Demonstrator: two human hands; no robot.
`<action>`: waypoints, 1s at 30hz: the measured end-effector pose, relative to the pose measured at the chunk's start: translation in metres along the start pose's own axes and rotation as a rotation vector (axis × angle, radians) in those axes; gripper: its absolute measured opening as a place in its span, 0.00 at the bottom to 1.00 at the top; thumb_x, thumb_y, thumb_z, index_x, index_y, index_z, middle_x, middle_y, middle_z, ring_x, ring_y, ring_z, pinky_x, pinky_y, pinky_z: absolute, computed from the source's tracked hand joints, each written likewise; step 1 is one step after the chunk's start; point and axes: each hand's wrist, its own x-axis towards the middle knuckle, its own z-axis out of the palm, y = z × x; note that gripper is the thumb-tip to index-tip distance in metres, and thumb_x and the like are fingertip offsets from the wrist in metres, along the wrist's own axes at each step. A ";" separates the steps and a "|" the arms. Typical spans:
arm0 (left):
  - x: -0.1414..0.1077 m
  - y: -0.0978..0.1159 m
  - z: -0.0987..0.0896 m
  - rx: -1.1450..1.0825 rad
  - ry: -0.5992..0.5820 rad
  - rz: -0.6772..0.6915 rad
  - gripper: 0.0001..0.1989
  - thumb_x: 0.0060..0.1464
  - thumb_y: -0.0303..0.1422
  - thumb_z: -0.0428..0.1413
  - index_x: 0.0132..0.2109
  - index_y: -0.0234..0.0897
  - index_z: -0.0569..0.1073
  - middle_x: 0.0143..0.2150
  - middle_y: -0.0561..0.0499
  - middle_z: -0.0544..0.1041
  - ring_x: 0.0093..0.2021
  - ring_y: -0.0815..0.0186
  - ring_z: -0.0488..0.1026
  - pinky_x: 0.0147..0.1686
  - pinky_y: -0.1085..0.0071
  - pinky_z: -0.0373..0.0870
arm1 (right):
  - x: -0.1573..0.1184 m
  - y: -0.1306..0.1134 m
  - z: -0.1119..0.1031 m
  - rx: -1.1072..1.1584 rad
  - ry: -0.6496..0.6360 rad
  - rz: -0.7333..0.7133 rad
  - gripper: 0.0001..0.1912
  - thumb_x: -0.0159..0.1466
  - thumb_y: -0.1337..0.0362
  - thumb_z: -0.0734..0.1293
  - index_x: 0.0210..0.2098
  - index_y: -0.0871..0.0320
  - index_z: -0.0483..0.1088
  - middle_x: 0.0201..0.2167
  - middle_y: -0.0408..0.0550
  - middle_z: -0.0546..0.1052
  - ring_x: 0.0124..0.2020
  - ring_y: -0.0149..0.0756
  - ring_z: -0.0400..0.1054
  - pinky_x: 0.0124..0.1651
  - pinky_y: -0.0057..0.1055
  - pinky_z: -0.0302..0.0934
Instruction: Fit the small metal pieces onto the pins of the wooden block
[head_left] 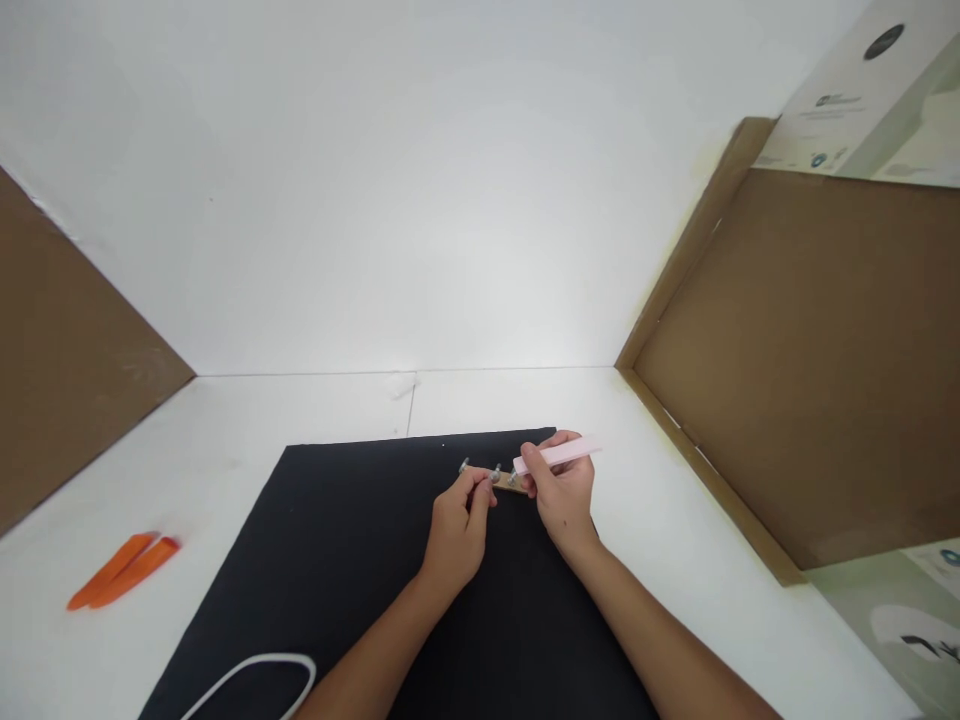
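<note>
Over the far part of the black mat (345,560), my left hand (456,528) pinches a small light-brown wooden strip (508,484) near its left end. Several silvery screws stand along this strip, among them a left screw (464,466) and a middle screw (496,474). My right hand (566,502) is closed around a flat pale pink stick (561,454), which points left. The stick's near end lies close to a right screw (513,478); whether they touch I cannot tell. My right fingers hide the strip's right end.
Two orange flat pieces (124,573) lie on the white table (225,480) at the left. A white cable (277,658) loops over the mat's near-left part. Brown panels (810,360) flank both sides, and a white wall (420,200) rises behind.
</note>
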 end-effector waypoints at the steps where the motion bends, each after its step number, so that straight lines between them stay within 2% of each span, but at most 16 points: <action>1: 0.000 0.000 0.000 -0.002 -0.003 0.000 0.13 0.63 0.38 0.48 0.36 0.39 0.73 0.28 0.54 0.71 0.29 0.66 0.67 0.31 0.72 0.61 | 0.000 0.000 0.000 0.003 -0.005 0.000 0.19 0.57 0.58 0.74 0.34 0.53 0.57 0.18 0.33 0.67 0.14 0.27 0.62 0.15 0.21 0.57; 9: 0.001 0.000 0.001 -0.015 0.003 -0.010 0.14 0.62 0.40 0.48 0.36 0.38 0.74 0.27 0.53 0.72 0.28 0.65 0.66 0.30 0.72 0.60 | 0.001 0.000 0.000 -0.011 0.018 -0.021 0.20 0.56 0.58 0.74 0.35 0.53 0.58 0.19 0.33 0.68 0.15 0.27 0.63 0.16 0.22 0.59; 14: 0.001 -0.001 0.002 -0.004 -0.005 -0.001 0.13 0.62 0.38 0.48 0.35 0.39 0.74 0.27 0.54 0.72 0.27 0.66 0.66 0.29 0.72 0.59 | 0.006 0.000 -0.004 0.007 0.053 -0.004 0.21 0.55 0.56 0.75 0.34 0.53 0.58 0.20 0.34 0.70 0.13 0.26 0.63 0.13 0.20 0.56; 23: 0.001 0.000 0.001 0.004 -0.018 0.018 0.13 0.62 0.36 0.48 0.35 0.39 0.74 0.28 0.53 0.74 0.29 0.66 0.69 0.32 0.71 0.61 | -0.003 0.000 0.001 0.043 -0.045 0.027 0.20 0.56 0.59 0.75 0.34 0.54 0.58 0.20 0.34 0.69 0.14 0.25 0.62 0.14 0.19 0.55; 30: 0.001 -0.001 0.002 0.014 -0.015 0.015 0.13 0.63 0.36 0.48 0.36 0.38 0.75 0.28 0.53 0.74 0.29 0.66 0.69 0.32 0.71 0.61 | -0.001 -0.002 0.000 0.047 -0.018 0.026 0.21 0.56 0.58 0.75 0.35 0.54 0.57 0.21 0.34 0.70 0.14 0.26 0.63 0.14 0.19 0.56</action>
